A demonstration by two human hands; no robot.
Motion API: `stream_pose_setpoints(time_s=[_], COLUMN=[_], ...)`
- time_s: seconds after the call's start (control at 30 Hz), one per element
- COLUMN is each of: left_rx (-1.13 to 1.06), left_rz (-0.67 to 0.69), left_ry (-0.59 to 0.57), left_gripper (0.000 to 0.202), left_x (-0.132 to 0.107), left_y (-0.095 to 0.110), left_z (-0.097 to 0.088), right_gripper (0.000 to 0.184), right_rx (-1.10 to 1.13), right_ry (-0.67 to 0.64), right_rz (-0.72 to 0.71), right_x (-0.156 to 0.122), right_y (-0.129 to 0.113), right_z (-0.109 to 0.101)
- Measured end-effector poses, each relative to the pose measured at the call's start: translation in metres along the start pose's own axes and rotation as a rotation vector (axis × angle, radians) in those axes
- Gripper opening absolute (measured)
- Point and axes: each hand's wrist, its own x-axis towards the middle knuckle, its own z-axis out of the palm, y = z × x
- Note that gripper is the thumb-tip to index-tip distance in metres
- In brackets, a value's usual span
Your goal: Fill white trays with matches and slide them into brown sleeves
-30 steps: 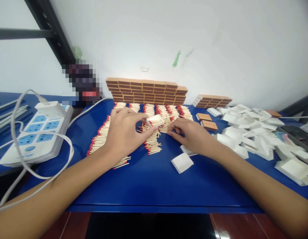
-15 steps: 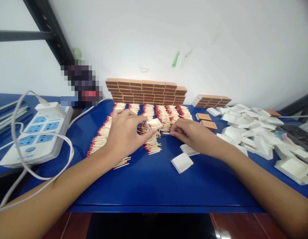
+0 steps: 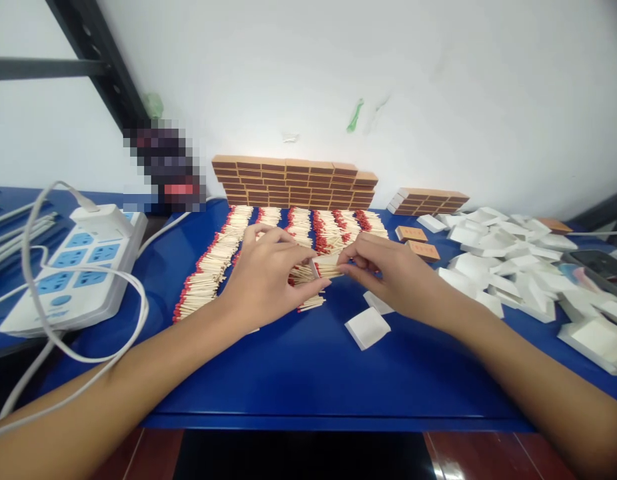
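My left hand (image 3: pixel 268 277) is closed on a small white matchbox tray (image 3: pixel 324 267), held just above the rows of red-tipped matches (image 3: pixel 216 260) on the blue table (image 3: pixel 298 373). My right hand (image 3: pixel 388 270) pinches a small bundle of matches at the tray's open side; the match ends show between both hands. Two white trays (image 3: pixel 367 327) lie on the table just below my right wrist.
A wall of stacked brown matchboxes (image 3: pixel 293 183) stands at the back, with a lower stack (image 3: pixel 431 200) to its right. Two loose brown boxes (image 3: pixel 422 250) and a heap of white trays (image 3: pixel 513 267) lie right. A white power strip (image 3: pixel 73 267) with cables sits left.
My right hand lifted from the match rows with a bundle and came to the tray. My left hand dropped a little and brought the tray toward it.
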Motion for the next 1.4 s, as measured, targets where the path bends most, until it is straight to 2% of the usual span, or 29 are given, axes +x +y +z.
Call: stream_pose_setpoints(time_s=[0.17, 0.33, 0.43, 0.63, 0.87, 1.03, 1.23, 1.4], left_rx=[0.075, 0.090, 0.101, 0.095, 0.093, 0.092, 0.090, 0.095], left_rz=[-0.147, -0.226, -0.228, -0.197, -0.190, -0.188, -0.191, -0.190], left_ry=[0.092, 0.111, 0.113, 0.090, 0.095, 0.099, 0.099, 0.099], left_gripper=[0.031, 0.026, 0.027, 0.025, 0.027, 0.026, 0.026, 0.022], left_x=[0.005, 0.009, 0.009, 0.009, 0.007, 0.007, 0.008, 0.007], left_y=[-0.004, -0.004, -0.004, -0.004, -0.004, -0.004, -0.004, -0.004], left_z=[-0.006, -0.012, -0.012, -0.010, -0.009, -0.009, -0.010, -0.011], right_gripper=[0.012, 0.025, 0.026, 0.004, 0.011, 0.015, 0.017, 0.018], right_rx=[-0.041, -0.069, -0.081, -0.016, -0.015, 0.005, -0.013, -0.021], right_ry=[0.083, 0.006, -0.043, -0.076, -0.090, -0.113, -0.088, -0.126], right_rz=[0.130, 0.271, 0.311, 0.324, 0.315, 0.256, 0.272, 0.277], right_x=[-0.002, -0.001, 0.002, 0.004, 0.004, 0.002, 0.004, 0.004], right_y=[0.011, 0.009, 0.005, 0.003, 0.005, 0.010, 0.011, 0.011], right_z=[-0.003, 0.014, 0.022, 0.021, 0.020, 0.023, 0.024, 0.022])
